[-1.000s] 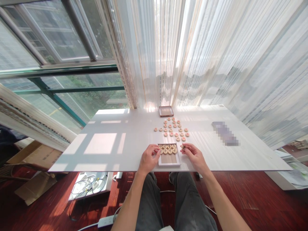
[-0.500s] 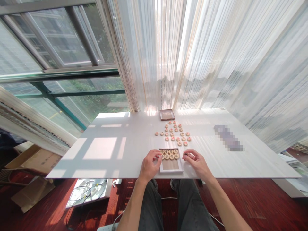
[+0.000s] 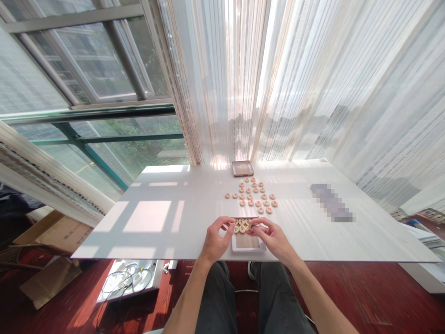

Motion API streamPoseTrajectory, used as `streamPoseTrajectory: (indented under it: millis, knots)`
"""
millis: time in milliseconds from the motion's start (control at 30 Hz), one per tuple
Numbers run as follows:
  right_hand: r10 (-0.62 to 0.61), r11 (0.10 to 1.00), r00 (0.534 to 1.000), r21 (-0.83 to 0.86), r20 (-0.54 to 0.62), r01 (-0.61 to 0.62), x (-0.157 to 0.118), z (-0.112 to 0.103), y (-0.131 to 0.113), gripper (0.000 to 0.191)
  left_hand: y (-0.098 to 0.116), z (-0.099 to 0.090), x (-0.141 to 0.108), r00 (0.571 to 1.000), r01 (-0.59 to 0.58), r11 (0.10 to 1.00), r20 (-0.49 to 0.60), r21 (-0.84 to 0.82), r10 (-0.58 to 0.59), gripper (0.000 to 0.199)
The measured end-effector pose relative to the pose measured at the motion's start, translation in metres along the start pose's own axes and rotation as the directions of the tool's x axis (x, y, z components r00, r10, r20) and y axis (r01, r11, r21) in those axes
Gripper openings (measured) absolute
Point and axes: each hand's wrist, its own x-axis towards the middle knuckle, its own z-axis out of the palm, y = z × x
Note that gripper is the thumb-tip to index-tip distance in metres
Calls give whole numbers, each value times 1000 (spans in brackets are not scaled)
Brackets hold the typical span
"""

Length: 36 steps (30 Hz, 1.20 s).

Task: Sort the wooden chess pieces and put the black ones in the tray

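A shallow box lies near the table's front edge, with two rows of round wooden Chinese chess pieces at its far end. The near half shows its bare bottom. At the box's left rim is my left hand, fingers curled and fingertips close together; what they grip, if anything, is hidden. My right hand reaches over the box from the right. Its thumb and index finger pinch a Chinese chess piece at the right end of the nearer row. The hand covers part of both rows.
Beyond the box, several loose Chinese chess pieces, many with red characters, lie spread on the white table. The box lid lies open side up near the far edge. A pixelated object lies on the right.
My right hand has moved left from beside the box to over the nearer row, carrying the piece. My left hand stays at the left rim. The view has shifted slightly.
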Motion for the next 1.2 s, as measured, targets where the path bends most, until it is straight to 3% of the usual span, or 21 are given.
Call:
streamPoseTrajectory:
  millis: [300, 500, 933, 1200]
  knots:
    - [-33, 995, 999, -90, 10, 34, 6, 23, 5, 29, 12, 2, 2, 993, 36, 999, 111, -2, -35, 16]
    - [-39, 996, 999, -85, -1, 39, 6, 24, 7, 30, 10, 2, -1, 988, 33, 999, 148, 4, -33, 17]
    - [3, 994, 999, -110, 40, 1, 4, 28, 13, 28, 11, -5, -7, 983, -40, 983, 185, 178, 6, 19]
    - [-25, 980, 1000, -197, -1, 24, -1, 26, 8, 22, 15, -4, -4, 978, 34, 992, 201, 119, -57, 14]
